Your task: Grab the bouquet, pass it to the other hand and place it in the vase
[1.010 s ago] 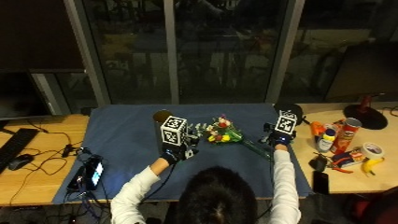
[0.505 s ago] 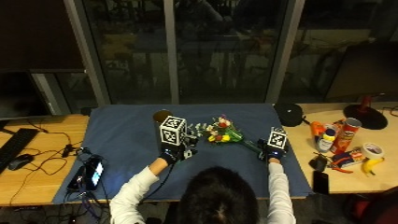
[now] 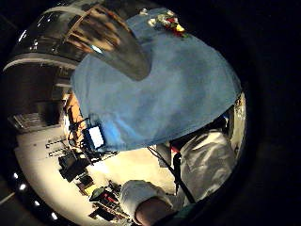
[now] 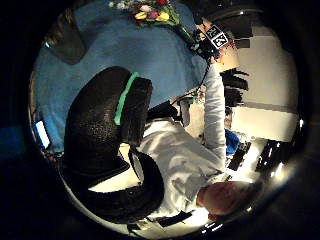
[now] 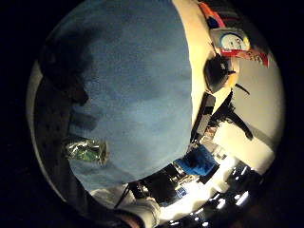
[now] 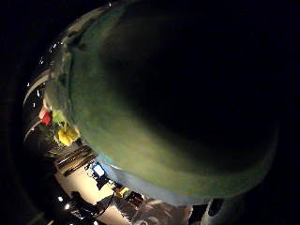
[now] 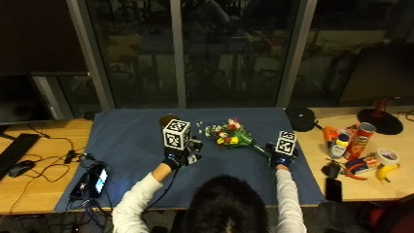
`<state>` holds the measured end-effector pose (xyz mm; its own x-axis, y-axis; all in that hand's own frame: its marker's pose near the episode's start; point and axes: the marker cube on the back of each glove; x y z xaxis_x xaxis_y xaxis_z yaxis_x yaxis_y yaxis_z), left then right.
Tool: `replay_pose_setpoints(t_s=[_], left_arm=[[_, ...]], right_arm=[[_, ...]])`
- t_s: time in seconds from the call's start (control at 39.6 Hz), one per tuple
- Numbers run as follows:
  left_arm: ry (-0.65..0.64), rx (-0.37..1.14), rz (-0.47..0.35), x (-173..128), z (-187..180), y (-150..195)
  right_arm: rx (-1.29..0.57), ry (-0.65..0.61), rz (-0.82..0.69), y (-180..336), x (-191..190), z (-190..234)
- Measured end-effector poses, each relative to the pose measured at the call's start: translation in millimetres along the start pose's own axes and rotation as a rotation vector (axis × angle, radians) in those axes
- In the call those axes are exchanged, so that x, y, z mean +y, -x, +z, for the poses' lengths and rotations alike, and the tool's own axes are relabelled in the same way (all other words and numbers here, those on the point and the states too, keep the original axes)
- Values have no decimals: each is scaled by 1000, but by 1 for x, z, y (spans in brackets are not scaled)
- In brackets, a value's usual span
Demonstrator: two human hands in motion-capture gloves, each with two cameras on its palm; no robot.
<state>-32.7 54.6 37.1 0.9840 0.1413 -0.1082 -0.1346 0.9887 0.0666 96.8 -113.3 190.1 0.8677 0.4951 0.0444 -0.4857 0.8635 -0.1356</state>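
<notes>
Right hand (image 7: 279, 156) at stem end of multicoloured flower bouquet (image 7: 230, 136); grip state unclear. Left hand (image 7: 179, 157) beside bouquet, grip unclear. Grasp stems low, lift level.

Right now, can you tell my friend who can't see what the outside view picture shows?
A person at a table reaches both gloved hands over a blue cloth, the right hand at the stem end of a bouquet lying on the cloth. The left hand is raised beside a dark vase.
</notes>
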Motion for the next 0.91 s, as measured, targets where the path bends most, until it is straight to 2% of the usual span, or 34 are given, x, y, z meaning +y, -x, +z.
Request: replay_pose_setpoints(t_s=[0.1,0.25,0.35,0.43,0.53,0.61,0.71,0.76,0.81,0.91], left_arm=[[21,-16,16,0,-2,4],[17,-40,41,6,-11,8],[-1,-28,31,4,-16,9],[0,5,32,-3,-20,10],[26,72,42,-15,-28,12],[33,121,38,-22,-34,12],[-9,214,33,-40,-42,9],[-37,267,33,-51,-44,6],[-74,340,41,-61,-48,0],[-141,529,77,-81,-56,-20]], right_arm=[[-17,-104,-37,1,5,-4],[-56,-515,18,0,17,-28],[-142,-658,4,5,17,-46],[-269,-618,-35,13,27,-54],[-563,-514,-215,36,43,-70],[-573,-536,-93,27,27,-72],[-626,-465,53,23,59,-92],[-685,-428,51,28,68,-98],[-802,-394,-16,40,67,-101],[-980,-542,-162,65,55,-108]])
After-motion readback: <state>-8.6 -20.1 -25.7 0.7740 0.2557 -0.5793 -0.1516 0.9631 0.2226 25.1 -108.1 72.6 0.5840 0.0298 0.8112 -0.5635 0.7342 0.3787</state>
